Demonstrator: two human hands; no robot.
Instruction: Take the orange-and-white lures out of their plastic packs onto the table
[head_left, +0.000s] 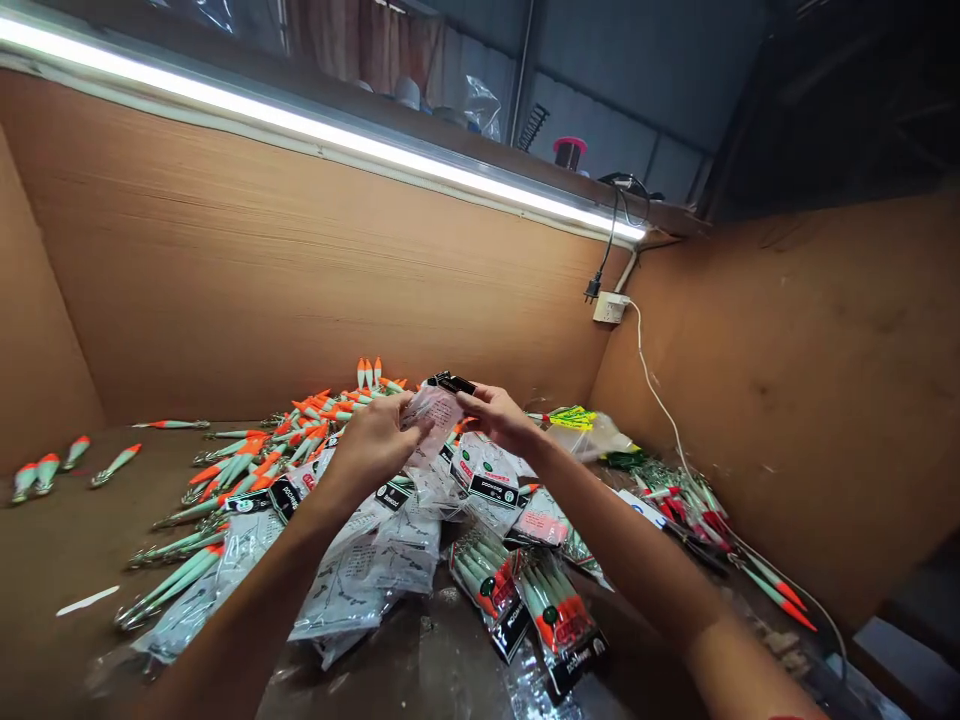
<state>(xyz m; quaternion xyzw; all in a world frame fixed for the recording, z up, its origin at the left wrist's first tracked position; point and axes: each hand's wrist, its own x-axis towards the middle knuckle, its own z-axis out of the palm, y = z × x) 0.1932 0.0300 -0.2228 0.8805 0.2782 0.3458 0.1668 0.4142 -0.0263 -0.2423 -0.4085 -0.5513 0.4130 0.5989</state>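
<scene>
So the person has both hands up over the bench, pinching one clear plastic packet (pixel 437 408) with a black header strip. The left hand (pixel 373 447) has its fingers closed on the packet's left edge, and the right hand (pixel 499 415) grips the top right corner near the header, fingers narrow and curled onto it. The packet sits in the air between the two hands, above the heap of empty packets (pixel 375 560).

Risk-wise, the film looks thin and slippery, so a loose pinch could let it drop into that heap and get lost among lookalikes. The loose squid jigs (pixel 247 465) piled just behind look like they carry hooks at their tails, so a careless reach could snag a finger or tear a bag. The filled packs (pixel 525 600) lie close to the forearms and could get swept off the table (pixel 60 560).
</scene>
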